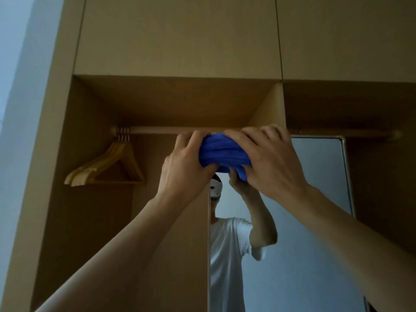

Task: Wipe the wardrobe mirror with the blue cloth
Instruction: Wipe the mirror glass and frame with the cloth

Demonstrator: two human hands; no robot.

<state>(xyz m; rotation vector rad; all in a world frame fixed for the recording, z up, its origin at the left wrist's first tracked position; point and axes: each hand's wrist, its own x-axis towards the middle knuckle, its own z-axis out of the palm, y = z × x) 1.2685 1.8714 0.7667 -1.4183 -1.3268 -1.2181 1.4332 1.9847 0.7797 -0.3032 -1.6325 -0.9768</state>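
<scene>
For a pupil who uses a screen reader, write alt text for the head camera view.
A left hand and right hand together grip a bunched blue cloth held up before the top of a wardrobe mirror. Wooden hangers hang on a rail in the open wardrobe to the left.

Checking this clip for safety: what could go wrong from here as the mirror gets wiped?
The blue cloth is bunched between the left hand and right hand, so it may touch only a narrow strip of the mirror and leave streaks. Both hands work high beside the rail; a wide sweep could knock knuckles against it.
</scene>
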